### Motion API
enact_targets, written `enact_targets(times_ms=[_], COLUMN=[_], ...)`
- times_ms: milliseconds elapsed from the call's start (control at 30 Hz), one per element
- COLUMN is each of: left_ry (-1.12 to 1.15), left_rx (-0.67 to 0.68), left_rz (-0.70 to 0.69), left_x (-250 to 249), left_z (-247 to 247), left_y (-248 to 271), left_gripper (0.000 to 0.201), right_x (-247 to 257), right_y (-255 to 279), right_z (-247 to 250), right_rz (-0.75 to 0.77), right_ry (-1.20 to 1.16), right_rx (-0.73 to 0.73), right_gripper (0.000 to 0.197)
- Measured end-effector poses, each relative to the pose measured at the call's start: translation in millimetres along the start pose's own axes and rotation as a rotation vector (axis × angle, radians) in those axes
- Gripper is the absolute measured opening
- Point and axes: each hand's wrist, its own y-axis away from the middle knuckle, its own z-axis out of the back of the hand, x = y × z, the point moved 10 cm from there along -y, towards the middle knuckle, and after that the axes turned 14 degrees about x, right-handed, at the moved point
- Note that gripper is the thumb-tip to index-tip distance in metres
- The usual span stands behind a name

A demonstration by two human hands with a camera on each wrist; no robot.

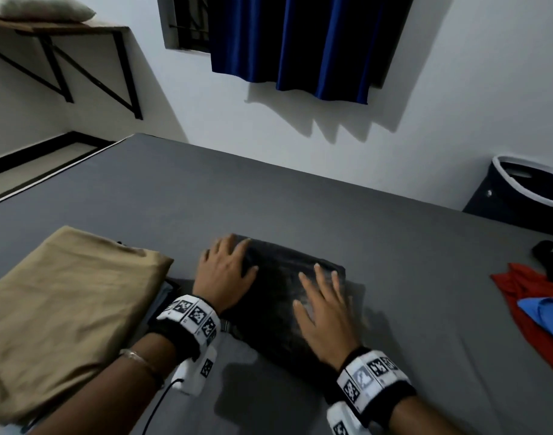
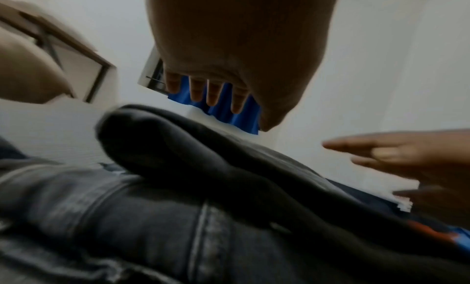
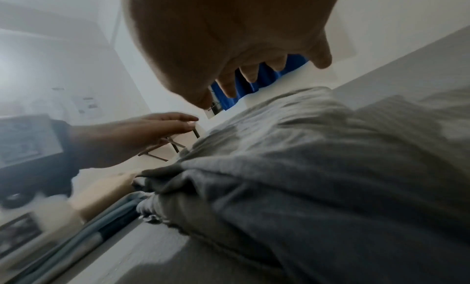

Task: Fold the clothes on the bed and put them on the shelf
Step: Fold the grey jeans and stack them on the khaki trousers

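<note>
jeans [image 1: 287, 296] blurred, partly under left hand [image 1: 225, 271]

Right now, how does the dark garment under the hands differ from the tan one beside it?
The dark jeans form a small compact bundle; the tan garment lies in a larger fold. The left hand and right hand lie on the jeans; the tan one is untouched. Both lie folded on the grey bed.

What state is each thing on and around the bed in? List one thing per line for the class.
Dark jeans: folded, on the bed.
Tan garment: folded.
Red garment: unfolded.
Blue garment: unfolded, on the red one.
Left hand: flat on jeans.
Right hand: flat on jeans.
Curtain: drawn.
</note>
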Motion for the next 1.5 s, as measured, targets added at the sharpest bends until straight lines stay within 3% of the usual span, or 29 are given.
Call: enact_targets(times_ms=[100, 233, 467, 700, 767, 867, 967, 1033, 1133, 1200, 1300, 1400, 1500], left_ry=[-0.176, -0.144, -0.117, -0.07, 0.016, 0.174, 0.291, 0.378, 0.658, 0.764, 0.939, 1.099, 1.214], left_rx=[0.188, 0.431, 0.341, 0.373, 0.315, 0.246, 0.311, 0.335, 0.407, 0.439, 0.54, 0.661, 0.699], left_rz=[-0.146, -0.047, -0.05, -0.042, 0.047, 0.334, 0.502, 0.518, 0.503, 0.51, 0.51, 0.51, 0.484], left_x=[-44, -25, -17, -16, -6, 25, 46, 56, 71, 82, 89, 79, 70], left_z=[-37, -94, -106, -101, -90, -74, -69, -62, -66, -71, -82, -84, -85], left_y=[-9, -20, -26, -22, -14, 6, 13, 13, 16, 17, 16, 26, 32], left_gripper=[0.079, 0.092, 0.081, 0.085, 0.083, 0.076, 0.097, 0.1, 0.07, 0.079, 0.1, 0.09, 0.07], right_x=[-6, -31, -40, -45, -51, -63, -72, -83, -107, -121, -131, -122, -111], right_y=[-29, -50, -59, -54, -40, -11, 8, 10, 8, 4, 0, 2, 2], right_z=[-11, -44, -56, -54, -52, -55, -57, -53, -53, -59, -60, -53, -54], right_rz=[-0.087, -0.174, -0.161, -0.122, -0.087, -0.051, -0.019, -0.047, -0.193, -0.278, -0.356, -0.352, -0.317], right_ry=[0.102, 0.099, 0.097, 0.016, -0.026, -0.168, -0.405, -0.596, -0.861, -1.041, -1.206, -1.305, -1.339], right_rx=[0.108, 0.239, 0.163, 0.278, 0.264, 0.204, 0.103, 0.011, -0.071, -0.093, -0.089, 0.009, 0.124], right_gripper=[0.066, 0.07, 0.081, 0.064, 0.063, 0.064, 0.065, 0.068, 0.087, 0.092, 0.062, 0.031, 0.029])
